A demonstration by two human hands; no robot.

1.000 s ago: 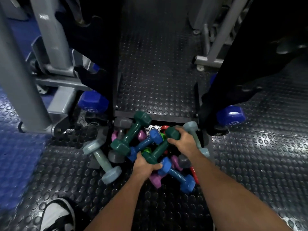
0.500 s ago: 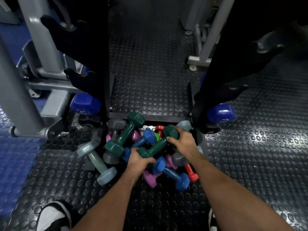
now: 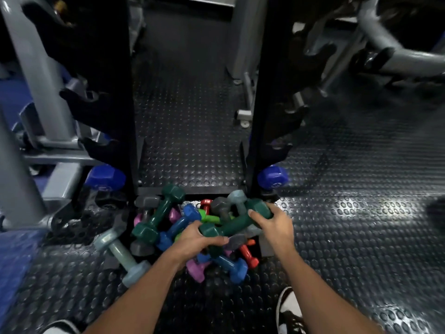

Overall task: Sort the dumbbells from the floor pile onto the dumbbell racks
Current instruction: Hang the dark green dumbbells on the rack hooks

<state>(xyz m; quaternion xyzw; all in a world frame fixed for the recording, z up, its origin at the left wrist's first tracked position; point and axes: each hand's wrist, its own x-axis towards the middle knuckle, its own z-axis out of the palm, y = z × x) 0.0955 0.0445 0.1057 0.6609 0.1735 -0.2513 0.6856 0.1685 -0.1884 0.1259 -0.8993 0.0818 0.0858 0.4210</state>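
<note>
Dark green dumbbell (image 3: 234,222) is being held over the floor pile (image 3: 192,227), tilted, its left head nearer and lower. The left hand (image 3: 196,239) is curling its fingers around the left head; the right hand (image 3: 274,224) is gripping the right head, fingers wrapped over it. Nearest, two shoes (image 3: 290,312) are standing on the studded rubber floor (image 3: 361,237). Beneath the hands, blue, purple, red, grey and bright green dumbbells are lying tangled. A pale blue dumbbell (image 3: 122,256) is lying left of the pile, and a second dark green dumbbell (image 3: 157,213) is leaning across it. Farther, two black rack uprights (image 3: 125,92) are standing either side of the pile, each with a dark blue dumbbell head (image 3: 106,177) at its base.
</note>
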